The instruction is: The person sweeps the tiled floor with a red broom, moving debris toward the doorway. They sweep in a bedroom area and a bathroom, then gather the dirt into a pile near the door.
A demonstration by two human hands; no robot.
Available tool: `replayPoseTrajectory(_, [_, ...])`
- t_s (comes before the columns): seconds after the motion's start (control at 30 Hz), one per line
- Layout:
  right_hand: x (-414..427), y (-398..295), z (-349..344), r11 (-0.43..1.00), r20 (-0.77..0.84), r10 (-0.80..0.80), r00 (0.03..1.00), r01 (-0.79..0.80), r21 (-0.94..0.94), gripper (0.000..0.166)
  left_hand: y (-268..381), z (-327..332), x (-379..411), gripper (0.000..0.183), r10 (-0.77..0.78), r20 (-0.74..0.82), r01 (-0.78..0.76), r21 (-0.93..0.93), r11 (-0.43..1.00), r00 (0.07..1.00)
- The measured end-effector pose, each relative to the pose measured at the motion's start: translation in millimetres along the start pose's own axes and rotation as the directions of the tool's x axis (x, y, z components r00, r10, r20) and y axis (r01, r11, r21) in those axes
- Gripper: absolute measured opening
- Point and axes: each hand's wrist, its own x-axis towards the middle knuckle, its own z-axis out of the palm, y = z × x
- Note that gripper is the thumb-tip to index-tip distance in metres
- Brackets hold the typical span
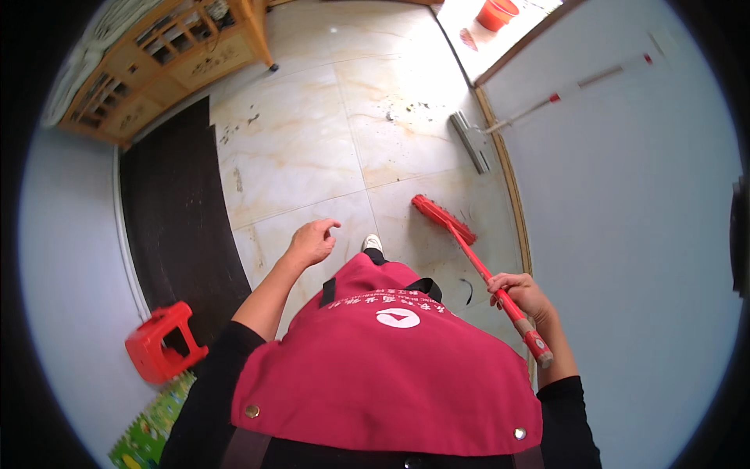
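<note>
My right hand (pixel 518 293) is closed round the upper part of a red broom handle (pixel 477 267), whose end points back towards me. The red broom head (pixel 442 218) is low over or on the tiled floor (pixel 293 158), ahead and to the right; contact cannot be told. Bits of dark debris (pixel 389 116) lie scattered farther ahead. My left hand (pixel 314 241) is raised in front of my body on the left, fingers curled and apart, holding nothing. A dark curved strip (pixel 467 291) lies on the floor near my right hand.
A flat-headed mop (pixel 470 142) leans against the right wall. A dark mat (pixel 176 217) and a red plastic stool (pixel 158 346) are at left, by a green patterned mat (pixel 155 422). Wooden furniture (pixel 205 64) stands at the far left; a red bucket (pixel 497 13) is beyond the doorway.
</note>
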Motion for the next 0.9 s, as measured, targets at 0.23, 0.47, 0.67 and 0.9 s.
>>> replayPoseTrajectory(0.23, [-97,174,68,0.95,-0.301,0.196,0.933,-0.105,0.293,0.018,-59,21,-74,0.031,-0.02,-0.071,0.017,-0.051,0.999,0.997])
replayPoseTrajectory(0.47, [-170,323,154,0.851,-0.605,0.525,0.599,-0.388,0.355,0.023,-119,70,-205,0.033,-0.219,0.208,0.171,0.226,0.959,0.953])
replayPoseTrajectory(0.67, [-237,424,161,0.753,-0.711,0.6,0.367,-0.559,0.347,0.031,-93,108,-242,0.033,-0.215,0.271,0.131,0.297,0.946,0.938])
replayPoseTrajectory(0.9, [-385,599,181,0.877,-0.833,0.377,0.404,-0.445,0.181,0.038,-13,179,-222,0.032,-0.011,0.157,-0.043,0.34,0.94,0.988])
